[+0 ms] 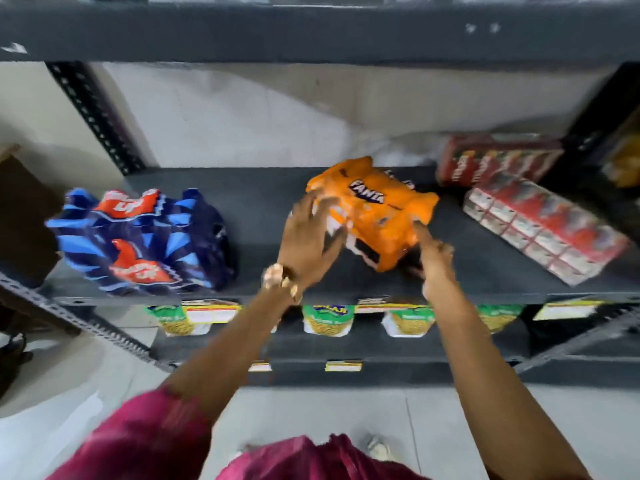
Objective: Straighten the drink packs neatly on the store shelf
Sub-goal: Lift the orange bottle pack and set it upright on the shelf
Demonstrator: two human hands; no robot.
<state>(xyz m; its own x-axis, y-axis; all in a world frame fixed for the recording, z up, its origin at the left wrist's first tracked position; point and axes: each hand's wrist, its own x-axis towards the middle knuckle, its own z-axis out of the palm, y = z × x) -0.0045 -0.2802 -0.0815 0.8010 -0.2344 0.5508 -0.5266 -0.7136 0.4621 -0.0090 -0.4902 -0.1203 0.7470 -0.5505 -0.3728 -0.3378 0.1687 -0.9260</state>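
Note:
An orange Fanta pack (pixel 377 213) lies skewed in the middle of the dark shelf (pixel 263 199). My left hand (pixel 310 237), with a gold watch on the wrist, rests fingers spread on the pack's left side. My right hand (pixel 434 261) touches the pack's lower right corner with fingers extended. A blue pack with red logos (pixel 145 244) stands at the shelf's left. Two red packs sit on the right: one (pixel 495 161) at the back, one (pixel 543 230) angled toward the front edge. The picture is motion-blurred.
The shelf above (pixel 311 32) overhangs the top of the view. Green-and-yellow snack packets (pixel 329 320) with price tags line the shelf below. A slotted upright post (pixel 93 116) stands at the back left. Grey floor lies beneath me.

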